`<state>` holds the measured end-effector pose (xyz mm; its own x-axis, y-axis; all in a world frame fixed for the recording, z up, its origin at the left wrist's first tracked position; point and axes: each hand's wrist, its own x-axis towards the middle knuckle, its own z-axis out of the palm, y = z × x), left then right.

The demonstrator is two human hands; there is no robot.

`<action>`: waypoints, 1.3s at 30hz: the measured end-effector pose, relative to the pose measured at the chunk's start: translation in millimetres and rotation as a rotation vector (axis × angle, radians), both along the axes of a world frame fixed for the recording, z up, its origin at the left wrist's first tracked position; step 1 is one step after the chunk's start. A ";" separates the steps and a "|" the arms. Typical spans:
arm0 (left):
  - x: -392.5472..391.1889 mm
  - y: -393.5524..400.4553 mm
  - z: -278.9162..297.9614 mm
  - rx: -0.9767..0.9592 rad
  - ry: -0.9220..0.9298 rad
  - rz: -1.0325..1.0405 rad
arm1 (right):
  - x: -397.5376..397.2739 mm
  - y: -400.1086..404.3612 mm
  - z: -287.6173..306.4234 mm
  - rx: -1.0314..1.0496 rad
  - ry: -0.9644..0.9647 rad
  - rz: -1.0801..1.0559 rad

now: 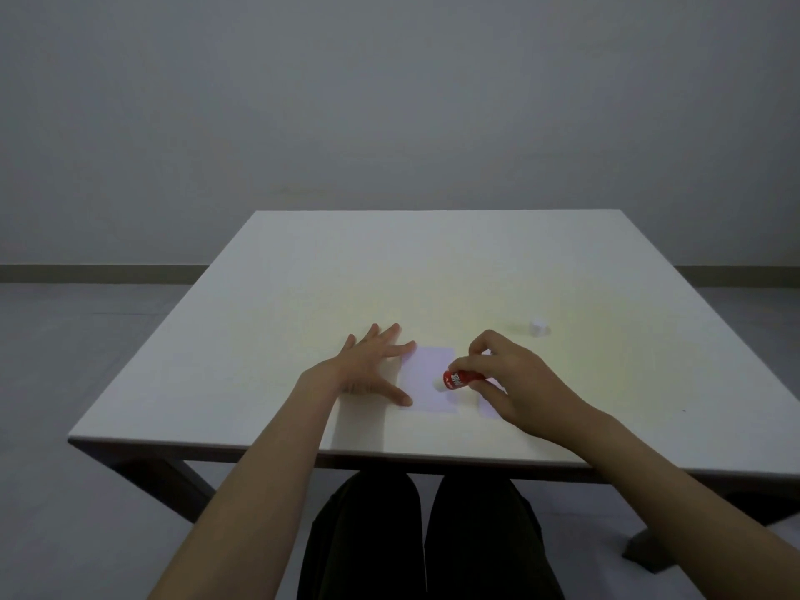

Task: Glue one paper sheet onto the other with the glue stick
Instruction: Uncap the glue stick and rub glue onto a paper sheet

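Left hand (372, 365) flat on the table (268, 331), fingers (391, 333) spread, pinning the paper sheet's (426, 374) left edge; right hand (515, 378) pinching the red glue stick (458, 378), white tip on that sheet; white cap (538, 327) farther right.

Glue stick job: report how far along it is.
Done: the white cap is off and stands apart on the table. In hand: the right hand holds the red glue stick with its tip on the paper sheet, which the left hand pins flat. Left: laying on the second sheet, mostly hidden under the right hand.
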<state>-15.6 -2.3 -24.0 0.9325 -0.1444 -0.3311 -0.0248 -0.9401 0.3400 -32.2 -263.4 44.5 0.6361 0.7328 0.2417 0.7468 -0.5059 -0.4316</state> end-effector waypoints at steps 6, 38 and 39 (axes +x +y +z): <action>0.1 0.5 -2.2 0.021 0.003 -0.005 | 8.9 10.3 -12.0 -0.061 0.145 0.012; -8.9 -4.3 7.5 -0.022 -0.012 0.008 | 57.2 21.9 -5.5 -0.119 0.141 -0.098; -9.1 -4.4 7.7 -0.027 -0.015 0.010 | 62.0 20.5 -6.0 -0.121 0.123 -0.134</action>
<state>-24.8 -6.8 -16.3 0.9386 -0.1439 -0.3134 -0.0210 -0.9309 0.3646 29.8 -242.9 38.5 0.7492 0.6585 0.0718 0.6149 -0.6510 -0.4451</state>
